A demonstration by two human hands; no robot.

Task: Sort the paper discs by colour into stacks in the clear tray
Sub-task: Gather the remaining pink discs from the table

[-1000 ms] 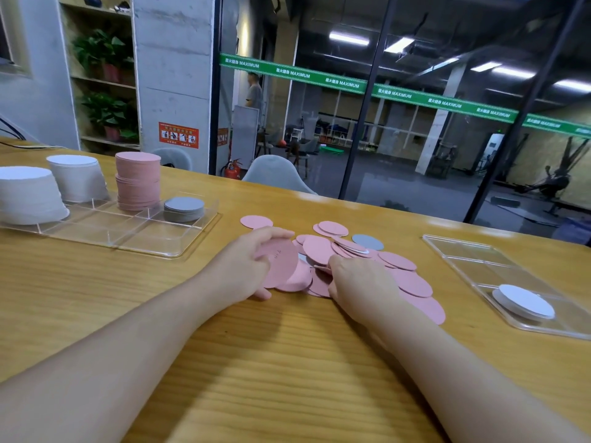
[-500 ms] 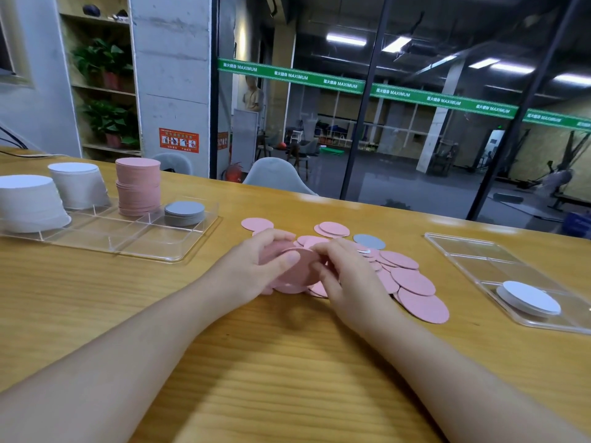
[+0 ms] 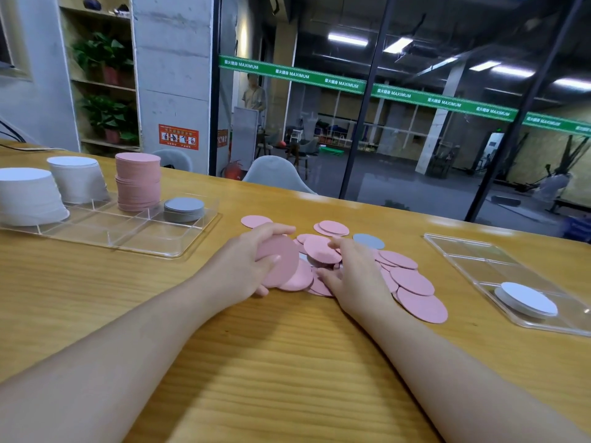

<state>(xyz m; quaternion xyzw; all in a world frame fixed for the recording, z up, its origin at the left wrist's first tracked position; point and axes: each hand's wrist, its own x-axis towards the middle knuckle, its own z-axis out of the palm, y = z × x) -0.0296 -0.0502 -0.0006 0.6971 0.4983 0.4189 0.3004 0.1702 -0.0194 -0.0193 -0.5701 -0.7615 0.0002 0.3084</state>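
On the wooden table point(image 3: 287, 362), the clear tray point(image 3: 179, 247) sits far left. Loose pink discs point(image 3: 412, 279) lie mid-table under the right hand point(image 3: 358, 276), fingers spread. The left hand point(image 3: 246, 266) pinches a pink stack point(image 3: 281, 260).

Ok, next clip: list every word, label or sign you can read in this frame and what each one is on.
"MAXIMUM", repeated in white beside characters too small to read: on the green band across the glass wall.
Orange notice on the concrete pillar: pictograms and print, too blurred to read.
Paper discs, both clear trays: no text visible.
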